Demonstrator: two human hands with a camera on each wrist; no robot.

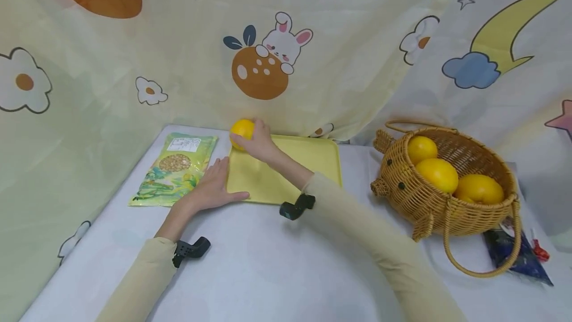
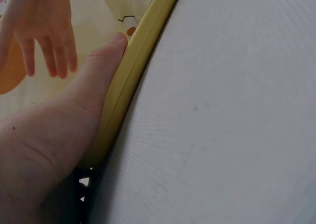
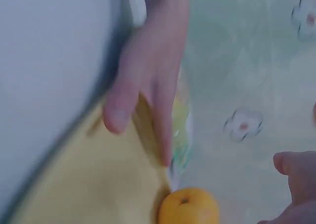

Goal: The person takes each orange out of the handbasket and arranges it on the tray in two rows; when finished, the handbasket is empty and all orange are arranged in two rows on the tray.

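Observation:
An orange (image 1: pixel 242 130) (image 3: pixel 189 206) sits at the far left corner of a yellow tray (image 1: pixel 286 173). My right hand (image 1: pixel 258 143) is over and just right of it, its thumb crossing in front of the fruit in the head view. In the left wrist view, the fingers of that right hand (image 2: pixel 47 31) hang straight with nothing in them; the right wrist view shows a gap between hand and fruit. My left hand (image 1: pixel 211 189) rests at the tray's near left corner, fingers along the left side, thumb along the front edge.
Left of the tray lies a green and yellow packet (image 1: pixel 174 170). A wicker basket (image 1: pixel 415 212) with an animal face stands at the right, holding several oranges (image 1: pixel 436 175). A dark blue bag (image 1: pixel 518 255) lies beside it. A printed curtain (image 1: pixel 187 39) hangs behind the table.

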